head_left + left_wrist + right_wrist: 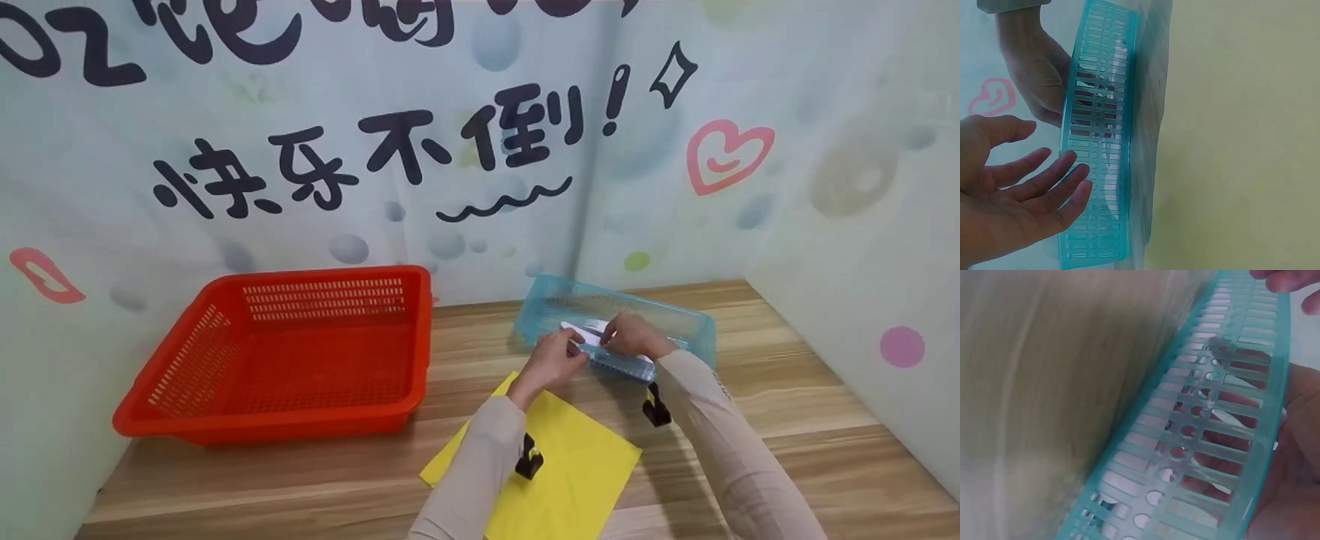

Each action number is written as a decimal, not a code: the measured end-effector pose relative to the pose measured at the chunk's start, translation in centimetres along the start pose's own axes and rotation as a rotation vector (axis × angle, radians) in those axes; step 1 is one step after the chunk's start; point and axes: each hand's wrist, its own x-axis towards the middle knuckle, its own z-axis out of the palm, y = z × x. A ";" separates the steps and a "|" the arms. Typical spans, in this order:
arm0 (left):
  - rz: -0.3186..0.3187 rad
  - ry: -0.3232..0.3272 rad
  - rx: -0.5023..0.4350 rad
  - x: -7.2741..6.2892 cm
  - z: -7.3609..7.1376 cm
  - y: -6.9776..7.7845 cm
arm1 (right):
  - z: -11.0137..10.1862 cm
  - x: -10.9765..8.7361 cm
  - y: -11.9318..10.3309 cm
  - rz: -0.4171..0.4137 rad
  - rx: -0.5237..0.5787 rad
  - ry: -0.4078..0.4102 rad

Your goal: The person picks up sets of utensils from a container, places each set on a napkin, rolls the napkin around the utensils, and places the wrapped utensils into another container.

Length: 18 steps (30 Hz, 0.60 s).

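Observation:
A translucent teal slatted basket [697, 330] stands by the back wall. My left hand [1022, 185] is at its near side, fingers spread and loosely bent, fingertips right at the slats in the left wrist view. Over the rim, my right hand [634, 335] reaches down into the basket, and its fingers show only in part behind the slats [1230, 413] in the right wrist view. Long white pieces [581, 334] lie inside beside those fingers. Whether the right hand grips one of them I cannot tell.
A large red slatted basket [315, 360] stands at the left. Between it and the teal basket, a flat yellow sheet [577, 450] lies on the wooden table [780, 390], partly under the left forearm. A printed curtain [495, 247] hangs close behind the baskets.

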 end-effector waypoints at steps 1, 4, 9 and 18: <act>0.002 0.001 0.001 0.0 0.0 0.0 | 0.0 0.0 -0.1 0.022 0.007 -0.012; -0.011 -0.001 -0.012 0.1 0.1 0.1 | -0.2 0.0 -0.2 0.088 0.033 -0.041; -0.016 -0.018 -0.015 0.2 0.3 0.1 | -0.3 -0.3 -0.4 0.125 0.016 -0.055; -0.010 -0.040 0.007 0.2 0.2 0.0 | 0.3 0.6 0.4 0.077 -0.065 -0.071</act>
